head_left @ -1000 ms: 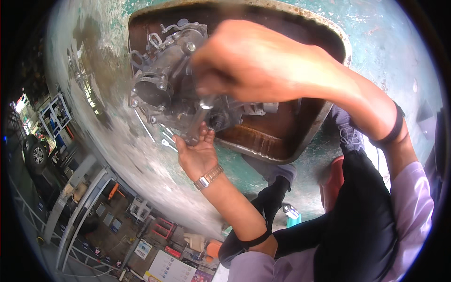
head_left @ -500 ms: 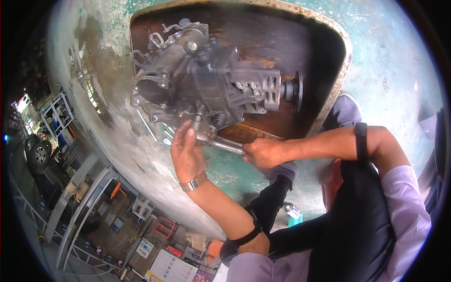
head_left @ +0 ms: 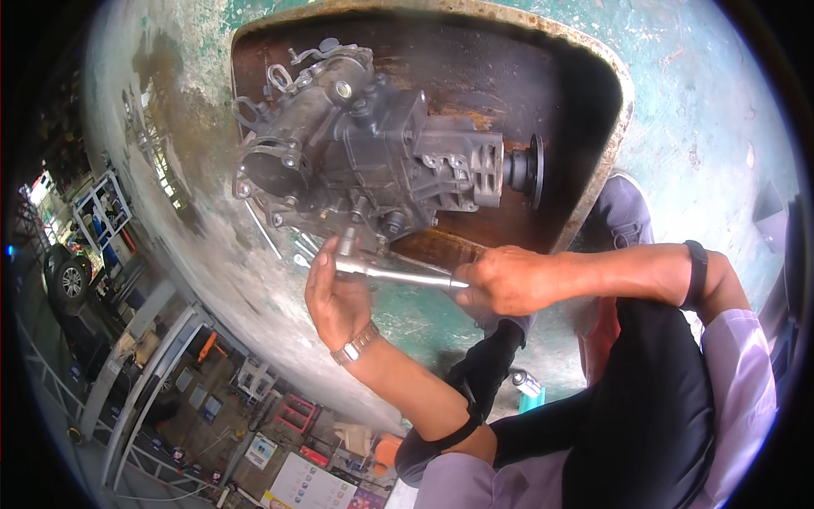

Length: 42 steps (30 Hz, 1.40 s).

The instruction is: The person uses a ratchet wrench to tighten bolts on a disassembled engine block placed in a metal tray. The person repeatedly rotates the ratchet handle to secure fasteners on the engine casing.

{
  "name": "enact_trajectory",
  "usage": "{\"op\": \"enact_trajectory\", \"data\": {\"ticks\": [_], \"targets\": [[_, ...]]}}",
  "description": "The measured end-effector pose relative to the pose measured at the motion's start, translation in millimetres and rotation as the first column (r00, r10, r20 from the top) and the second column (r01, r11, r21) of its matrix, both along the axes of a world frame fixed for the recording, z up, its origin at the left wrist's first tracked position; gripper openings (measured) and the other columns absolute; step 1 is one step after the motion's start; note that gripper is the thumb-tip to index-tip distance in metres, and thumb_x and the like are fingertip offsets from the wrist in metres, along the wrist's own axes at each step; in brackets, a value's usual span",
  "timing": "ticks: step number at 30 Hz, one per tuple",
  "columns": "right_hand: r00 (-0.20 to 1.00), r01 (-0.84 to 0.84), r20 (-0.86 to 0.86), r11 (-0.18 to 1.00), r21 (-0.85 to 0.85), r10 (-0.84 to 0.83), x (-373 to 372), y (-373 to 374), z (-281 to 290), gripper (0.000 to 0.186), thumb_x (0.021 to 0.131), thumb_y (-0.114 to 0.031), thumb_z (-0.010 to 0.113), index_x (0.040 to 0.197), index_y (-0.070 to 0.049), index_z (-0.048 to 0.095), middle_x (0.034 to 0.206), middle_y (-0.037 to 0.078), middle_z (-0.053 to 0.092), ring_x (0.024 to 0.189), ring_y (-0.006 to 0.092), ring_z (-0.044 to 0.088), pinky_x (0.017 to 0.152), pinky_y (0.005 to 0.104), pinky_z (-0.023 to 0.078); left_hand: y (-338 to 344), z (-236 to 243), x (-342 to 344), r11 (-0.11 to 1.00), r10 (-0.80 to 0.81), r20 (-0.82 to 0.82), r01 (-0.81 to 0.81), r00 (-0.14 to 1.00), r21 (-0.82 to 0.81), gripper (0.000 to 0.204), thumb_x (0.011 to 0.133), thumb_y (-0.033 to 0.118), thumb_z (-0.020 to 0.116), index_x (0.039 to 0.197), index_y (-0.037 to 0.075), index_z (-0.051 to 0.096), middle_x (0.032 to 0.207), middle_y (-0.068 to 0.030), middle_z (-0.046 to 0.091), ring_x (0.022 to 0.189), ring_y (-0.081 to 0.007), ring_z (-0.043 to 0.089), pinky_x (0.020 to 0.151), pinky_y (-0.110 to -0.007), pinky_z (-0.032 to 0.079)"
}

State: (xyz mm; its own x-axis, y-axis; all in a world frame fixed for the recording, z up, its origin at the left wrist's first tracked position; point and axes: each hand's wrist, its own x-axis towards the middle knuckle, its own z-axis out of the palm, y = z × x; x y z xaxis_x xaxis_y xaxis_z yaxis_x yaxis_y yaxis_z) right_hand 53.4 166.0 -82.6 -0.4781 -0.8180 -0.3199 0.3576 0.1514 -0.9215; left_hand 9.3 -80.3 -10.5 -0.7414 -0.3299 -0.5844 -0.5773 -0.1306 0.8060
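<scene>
A grey metal gearbox (head_left: 381, 144) lies on its side in a rust-edged metal tray, its round output flange (head_left: 536, 172) pointing right. My right hand (head_left: 511, 280) is closed round the handle end of a shiny ratchet wrench (head_left: 398, 275), which lies roughly level in front of the gearbox. At the other end, my left hand (head_left: 337, 293) cups the wrench head, thumb and fingers against it. The head points up toward a short cylindrical fitting (head_left: 360, 209) on the gearbox's near side. Whether the two touch is unclear.
The tray's rim (head_left: 626, 93) curves around the gearbox on the worn green and white floor. Slim metal tools (head_left: 303, 252) lie beside the gearbox's lower left. A spray can (head_left: 526, 382) stands near my legs. A shoe (head_left: 623, 212) rests right of the tray.
The wrench head has come toward me, away from the gearbox side. My right hand has shifted right with the handle, and my left fingers have closed in around the head.
</scene>
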Motion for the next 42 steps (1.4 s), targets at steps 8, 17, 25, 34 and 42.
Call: {"op": "enact_trajectory", "data": {"ticks": [8, 17, 25, 34, 42], "targets": [[0.935, 0.259, -0.256, 0.966, 0.012, -0.248, -34, 46, 29, 0.021, 0.091, -0.018, 0.063, 0.095, 0.002, 0.06, 0.073, 0.024, 0.06, 0.07, 0.0448, 0.061, 0.061, 0.0501, 0.047, 8, -8, 4, 0.985, 0.148, -0.011, -0.146, 0.989, 0.088, 0.042, 0.093, 0.029, 0.064, 0.115, -0.007, 0.058, 0.113, -0.0213, 0.062, 0.108, -0.0363, 0.061, 0.096, -0.05, 0.045], [0.742, 0.419, -0.514, 0.896, -0.145, -0.43, -105, 59, 54, 0.018, 0.082, -0.004, 0.068, 0.097, 0.004, 0.064, 0.073, 0.022, 0.063, 0.072, 0.0399, 0.064, 0.063, 0.0419, 0.05, 23, -10, -3, 0.948, 0.3, -0.045, -0.292, 0.953, 0.129, 0.041, 0.099, 0.027, 0.054, 0.123, -0.007, 0.048, 0.115, -0.0224, 0.061, 0.11, -0.0389, 0.061, 0.092, -0.049, 0.049], [0.623, 0.523, -0.541, 0.815, -0.249, -0.565, -147, 40, 51, 0.016, 0.082, -0.006, 0.071, 0.092, 0.005, 0.064, 0.074, 0.019, 0.065, 0.07, 0.033, 0.065, 0.066, 0.0386, 0.051, 17, -16, -5, 0.932, 0.332, 0.009, -0.329, 0.943, 0.149, 0.044, 0.101, 0.027, 0.048, 0.131, -0.005, 0.043, 0.121, -0.0259, 0.059, 0.102, -0.0415, 0.063, 0.085, -0.046, 0.055], [0.554, 0.537, -0.633, 0.813, -0.224, -0.54, -186, 22, 49, 0.02, 0.075, -0.014, 0.069, 0.084, 0.003, 0.069, 0.077, 0.023, 0.066, 0.076, 0.0382, 0.067, 0.069, 0.0452, 0.052, 25, -21, -4, 0.942, 0.328, -0.02, -0.325, 0.944, 0.087, 0.051, 0.102, 0.037, 0.045, 0.13, -0.005, 0.043, 0.113, -0.0253, 0.063, 0.097, -0.0392, 0.066, 0.081, -0.047, 0.055], [0.571, 0.518, -0.638, 0.83, -0.207, -0.516, -197, 11, 51, 0.019, 0.077, -0.015, 0.064, 0.085, 0.001, 0.07, 0.079, 0.022, 0.067, 0.079, 0.0375, 0.067, 0.07, 0.0453, 0.052, 33, -25, -1, 0.943, 0.319, -0.037, -0.314, 0.947, 0.112, 0.055, 0.103, 0.043, 0.036, 0.128, -0.005, 0.044, 0.104, -0.0249, 0.063, 0.085, -0.0346, 0.065, 0.073, -0.044, 0.055]]}}
